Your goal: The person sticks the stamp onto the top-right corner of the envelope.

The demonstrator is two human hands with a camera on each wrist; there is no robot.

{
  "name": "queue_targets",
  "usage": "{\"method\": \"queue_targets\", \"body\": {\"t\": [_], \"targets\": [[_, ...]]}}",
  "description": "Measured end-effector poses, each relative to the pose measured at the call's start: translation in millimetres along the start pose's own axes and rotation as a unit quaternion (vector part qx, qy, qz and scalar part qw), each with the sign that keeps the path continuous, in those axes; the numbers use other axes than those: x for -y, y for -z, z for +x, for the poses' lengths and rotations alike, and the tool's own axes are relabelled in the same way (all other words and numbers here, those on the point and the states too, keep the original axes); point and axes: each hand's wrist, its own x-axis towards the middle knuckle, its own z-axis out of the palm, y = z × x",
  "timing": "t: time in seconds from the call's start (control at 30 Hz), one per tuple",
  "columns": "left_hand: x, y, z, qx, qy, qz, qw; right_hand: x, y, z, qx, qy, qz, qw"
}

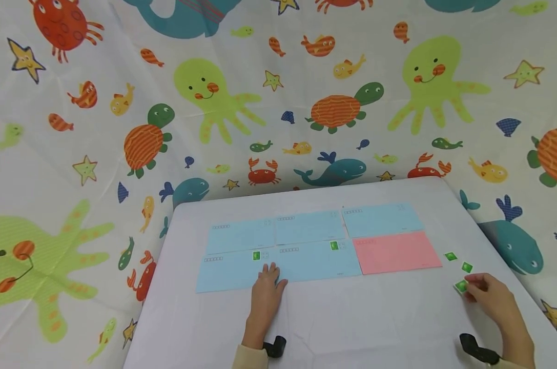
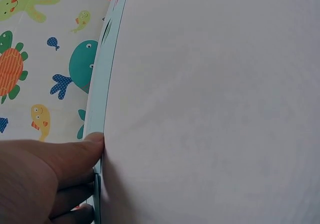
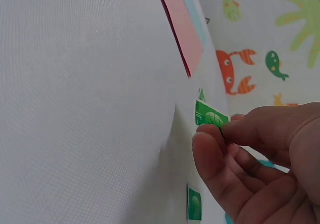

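My right hand (image 1: 492, 297) pinches a green postage stamp (image 3: 212, 115) between thumb and fingertips at the table's right side. Two more green stamps, one farther left (image 1: 451, 256) and one closer to the fingers (image 1: 467, 267), lie just beyond it. The left hand (image 1: 265, 294) rests with fingers extended on the lower edges of the lower-left blue envelope (image 1: 227, 274) and the lower-middle blue envelope (image 1: 312, 264). Each of these envelopes bears a green stamp, one above the left fingertips (image 1: 256, 255) and one farther right (image 1: 334, 246).
A pink envelope (image 1: 395, 253) lies at the right end of the front row. Behind are three more blue envelopes, left (image 1: 241, 238), middle (image 1: 308, 228) and right (image 1: 382, 220). The white table (image 1: 352, 323) meets a sea-animal curtain (image 1: 278, 128) at the back.
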Motion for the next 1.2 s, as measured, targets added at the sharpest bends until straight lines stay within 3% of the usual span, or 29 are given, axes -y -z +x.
{"method": "queue_targets", "body": {"t": [0.4, 0.87, 1.2], "targets": [[3.8, -2.1, 3.9, 0.004, -0.002, -0.003, 1.0000, 9, -7, -10, -0.056, 0.027, 0.098, 0.993], [3.7, -3.8, 9.7, 0.016, 0.007, -0.001, 0.9998, 15, -10, -7, -0.051, 0.037, 0.141, 0.988], [3.3, -4.1, 9.2, 0.011, 0.001, 0.006, 0.9999, 18, -12, -8, -0.066, 0.029, 0.215, 0.974]]}}
